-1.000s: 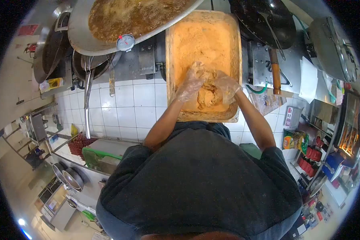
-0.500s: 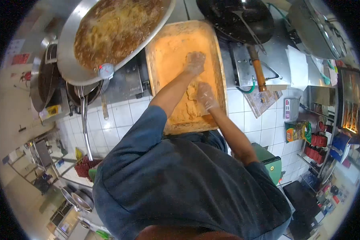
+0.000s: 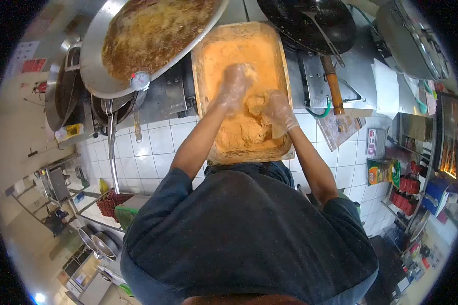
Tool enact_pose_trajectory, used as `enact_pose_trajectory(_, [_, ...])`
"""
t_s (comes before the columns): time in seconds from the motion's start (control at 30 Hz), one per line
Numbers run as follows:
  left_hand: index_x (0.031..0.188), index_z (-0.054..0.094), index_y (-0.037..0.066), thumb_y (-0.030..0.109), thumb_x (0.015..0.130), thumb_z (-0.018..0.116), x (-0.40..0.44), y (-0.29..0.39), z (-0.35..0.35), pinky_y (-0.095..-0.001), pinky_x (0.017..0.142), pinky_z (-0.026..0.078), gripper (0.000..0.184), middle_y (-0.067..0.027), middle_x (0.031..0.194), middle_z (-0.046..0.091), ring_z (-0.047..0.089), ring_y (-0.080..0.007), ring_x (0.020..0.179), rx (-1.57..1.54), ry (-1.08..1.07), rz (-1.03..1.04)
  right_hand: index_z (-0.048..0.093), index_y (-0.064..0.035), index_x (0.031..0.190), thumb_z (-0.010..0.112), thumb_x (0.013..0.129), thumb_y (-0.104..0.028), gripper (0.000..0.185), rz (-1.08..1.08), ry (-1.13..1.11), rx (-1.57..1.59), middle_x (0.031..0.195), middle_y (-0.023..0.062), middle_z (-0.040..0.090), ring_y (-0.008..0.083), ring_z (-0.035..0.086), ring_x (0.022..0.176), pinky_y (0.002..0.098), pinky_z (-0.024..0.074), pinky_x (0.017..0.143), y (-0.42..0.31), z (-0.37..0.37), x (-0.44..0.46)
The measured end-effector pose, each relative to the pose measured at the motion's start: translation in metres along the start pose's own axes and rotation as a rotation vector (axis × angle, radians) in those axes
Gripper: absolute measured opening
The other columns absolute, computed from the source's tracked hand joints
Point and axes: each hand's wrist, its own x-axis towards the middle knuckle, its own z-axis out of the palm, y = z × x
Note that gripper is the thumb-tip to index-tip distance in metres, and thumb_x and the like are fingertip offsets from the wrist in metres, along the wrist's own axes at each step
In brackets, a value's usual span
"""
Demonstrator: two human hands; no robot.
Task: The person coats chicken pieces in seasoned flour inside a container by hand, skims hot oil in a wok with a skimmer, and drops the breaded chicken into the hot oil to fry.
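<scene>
A long rectangular tray [image 3: 288, 76] holds orange powder. Both hands wear clear plastic gloves and are over it. My left hand [image 3: 234, 86] is blurred near the tray's middle, beside a pale coated piece [image 3: 249, 71]; its fingers are too smeared to read. My right hand [image 3: 278, 109], nearer the right side, has its fingers closed round a lumpy coated piece [image 3: 257, 104]. More coated pieces [image 3: 252, 130] lie in the powder at the near end of the tray, below my hands.
A wide pan of bubbling brown oil [image 3: 92, 63] with a dial thermometer [image 3: 140, 81] stands at the upper left. A black wok [image 3: 336, 25] with a wooden handle is at the upper right. Strainer handles hang left of the tray. White papers [image 3: 387, 89] lie on the right.
My left hand has drawn back slightly toward me and left from the tray's middle. My right hand has come off the powder with a coated piece. The whole view has shifted slightly.
</scene>
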Motion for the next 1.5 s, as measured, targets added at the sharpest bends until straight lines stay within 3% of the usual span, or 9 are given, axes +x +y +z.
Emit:
enact_pose_trajectory(0.1, [0.092,0.072,0.005,-0.002,0.074,0.063,-0.026,0.026,-0.023,-0.0346,0.061,0.053,0.02,-0.0086,0.079,0.068,0.065,-0.0206,0.068,-0.289,0.115,-0.392,0.065,0.0025,0.095,0.081,0.075,-0.027,0.038,-0.148,-0.068,-0.088,0.085,0.0201,0.065,0.04,0.063,0.082,0.0452,0.0522,0.075,-0.04,-0.028,0.004])
enact_pose_trajectory(0.33, [0.096,0.074,0.006,0.002,0.079,0.065,-0.058,0.024,-0.021,-0.0305,0.065,0.055,0.02,-0.0043,0.078,0.069,0.066,-0.015,0.074,-0.102,0.188,-0.122,0.069,-0.0004,0.111,0.073,0.081,-0.015,0.034,-0.226,-0.093,-0.155,0.104,0.0155,0.072,0.0254,0.069,0.091,0.0354,0.0551,0.081,-0.006,-0.022,0.027])
enact_pose_trajectory(0.57, [0.094,0.072,0.0,0.013,0.084,0.07,-0.086,0.05,-0.039,-0.0301,0.064,0.054,0.018,-0.0049,0.081,0.07,0.066,-0.0149,0.074,-0.581,0.343,-0.31,0.067,0.0007,0.105,0.077,0.08,-0.025,0.037,-0.185,-0.237,0.142,0.096,0.0219,0.067,0.0388,0.063,0.09,0.0433,0.0523,0.081,-0.034,-0.056,0.039])
enact_pose_trajectory(0.67, [0.098,0.069,-0.001,0.004,0.083,0.066,-0.081,0.061,-0.031,-0.0268,0.061,0.052,0.016,-0.0038,0.083,0.067,0.062,-0.0109,0.072,-0.327,0.168,-0.436,0.069,0.0002,0.108,0.076,0.082,-0.022,0.035,-0.125,-0.315,-0.436,0.096,0.0177,0.071,0.03,0.068,0.089,0.0393,0.0547,0.08,-0.063,-0.067,0.044])
enact_pose_trajectory(0.8, [0.09,0.067,-0.002,0.006,0.074,0.064,-0.062,0.116,-0.083,-0.0355,0.06,0.05,0.018,-0.0115,0.071,0.062,0.061,-0.0209,0.063,-0.297,0.16,-0.226,0.065,0.0,0.111,0.075,0.083,-0.025,0.039,0.072,-0.49,0.717,0.101,0.015,0.072,0.024,0.07,0.09,0.0377,0.058,0.081,-0.106,-0.135,0.061])
enact_pose_trajectory(1.0, [0.115,0.063,0.002,0.011,0.076,0.067,-0.006,0.218,-0.191,-0.0354,0.069,0.053,0.04,-0.0099,0.093,0.071,0.066,-0.0184,0.077,0.159,0.124,0.105,0.063,0.002,0.114,0.079,0.075,-0.017,0.046,-0.089,-0.327,0.93,0.098,0.0105,0.071,0.019,0.07,0.092,0.0299,0.0564,0.086,-0.255,-0.238,0.081])
enact_pose_trajectory(1.17, [0.09,0.07,0.0,0.006,0.079,0.066,0.036,0.305,-0.289,-0.0369,0.077,0.054,0.013,-0.0189,0.091,0.071,0.069,-0.0271,0.086,0.24,0.244,-0.031,0.064,0.0001,0.115,0.081,0.077,-0.02,0.046,-0.378,-0.541,0.521,0.104,0.0125,0.071,0.0205,0.07,0.092,0.0322,0.059,0.084,-0.296,-0.272,0.193])
enact_pose_trajectory(1.4, [0.084,0.073,0.001,0.007,0.075,0.061,0.12,0.201,-0.37,-0.0366,0.073,0.055,0.016,-0.0169,0.081,0.072,0.071,-0.025,0.079,0.437,0.416,0.172,0.068,-0.0025,0.11,0.079,0.081,-0.025,0.038,-0.465,-0.514,0.202,0.1,0.0094,0.072,0.0163,0.069,0.087,0.031,0.0584,0.08,-0.35,-0.212,0.301])
enact_pose_trajectory(1.5, [0.082,0.073,0.003,0.006,0.077,0.057,0.142,0.162,-0.389,-0.0374,0.071,0.056,0.017,-0.0152,0.083,0.073,0.07,-0.0229,0.078,0.411,0.315,-0.247,0.069,-0.0036,0.108,0.078,0.083,-0.028,0.036,-0.487,-0.514,0.11,0.098,0.008,0.072,0.0146,0.068,0.085,0.0304,0.0582,0.078,-0.347,-0.172,0.358])
